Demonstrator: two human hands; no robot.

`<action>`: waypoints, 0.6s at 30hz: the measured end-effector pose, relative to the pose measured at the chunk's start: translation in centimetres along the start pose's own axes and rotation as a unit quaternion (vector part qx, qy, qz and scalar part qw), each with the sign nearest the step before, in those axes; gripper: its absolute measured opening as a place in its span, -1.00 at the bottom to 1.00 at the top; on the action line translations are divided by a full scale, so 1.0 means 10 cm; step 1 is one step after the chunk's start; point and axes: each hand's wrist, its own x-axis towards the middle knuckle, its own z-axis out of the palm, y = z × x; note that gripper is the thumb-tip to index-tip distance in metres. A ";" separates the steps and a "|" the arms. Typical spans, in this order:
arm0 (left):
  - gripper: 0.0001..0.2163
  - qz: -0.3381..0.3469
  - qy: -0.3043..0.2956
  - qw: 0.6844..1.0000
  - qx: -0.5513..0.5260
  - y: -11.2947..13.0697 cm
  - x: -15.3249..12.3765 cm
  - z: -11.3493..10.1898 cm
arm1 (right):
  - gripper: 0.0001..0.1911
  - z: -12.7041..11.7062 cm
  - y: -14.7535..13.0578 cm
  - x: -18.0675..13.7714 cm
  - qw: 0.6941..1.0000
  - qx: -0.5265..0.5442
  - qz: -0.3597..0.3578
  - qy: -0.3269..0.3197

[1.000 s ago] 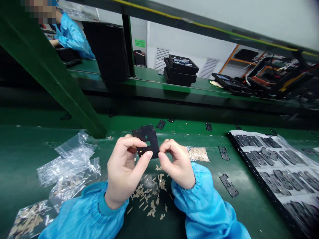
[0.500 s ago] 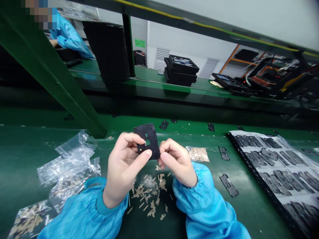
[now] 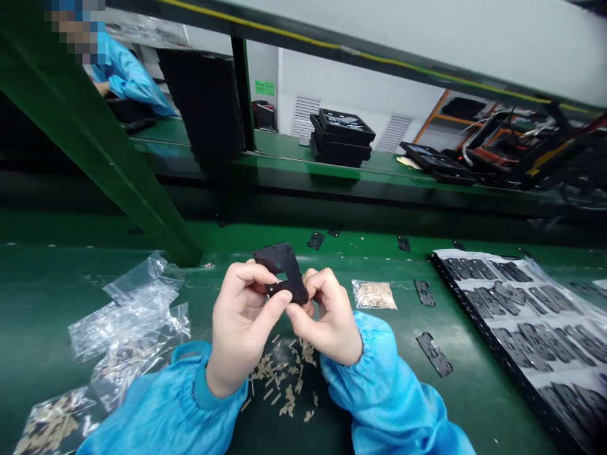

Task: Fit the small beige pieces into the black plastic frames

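Between thumb and fingers of my left hand [image 3: 244, 322] is a thin black plastic plate [image 3: 290, 268] with square cut-outs, tilted up above the table. My right hand [image 3: 329, 316] is closed at the plate's lower right corner, thumb below and fingers at the edge. Whether a small piece is also between these fingers is hidden. Beneath both hands lies a scatter of small tan adhesive pieces [image 3: 284, 376] on the green table [image 3: 379, 392].
On the right, a black tray [image 3: 478, 325] holds rows of similar black plates. Several loose plates [image 3: 435, 354] lie beside it. A bag of tan pieces [image 3: 374, 295] rests near my right hand. Clear plastic bags [image 3: 128, 316] lie left. A green post [image 3: 137, 183] slants down behind them.
My right hand has moved left and closed in on the plate's lower right corner. The plate has tilted a little and sits slightly lower.
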 end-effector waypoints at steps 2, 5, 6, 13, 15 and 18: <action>-0.84 -0.054 -0.024 0.996 -0.067 0.01 0.01 0.00 | -0.71 0.02 -0.02 -0.01 1.000 0.009 0.002 0.002; -0.84 -0.099 -0.042 0.987 -0.122 0.04 0.05 0.01 | -0.71 0.02 -0.05 -0.02 0.999 0.029 0.017 -0.014; -0.84 -0.108 -0.041 0.985 -0.128 0.05 0.06 0.01 | -0.72 0.01 -0.05 -0.02 0.999 0.037 0.023 -0.021; -0.84 -0.094 -0.019 0.992 -0.086 -0.01 0.09 0.00 | -0.85 -0.07 0.01 0.00 0.990 0.108 0.071 -0.062; -0.84 -0.071 -0.012 0.996 -0.049 -0.06 0.07 0.01 | -0.86 -0.07 0.05 -0.01 0.991 0.093 0.084 -0.051; -0.83 -0.036 0.016 0.999 0.007 -0.14 0.05 0.03 | -0.85 -0.04 0.11 0.00 0.998 0.007 0.062 -0.018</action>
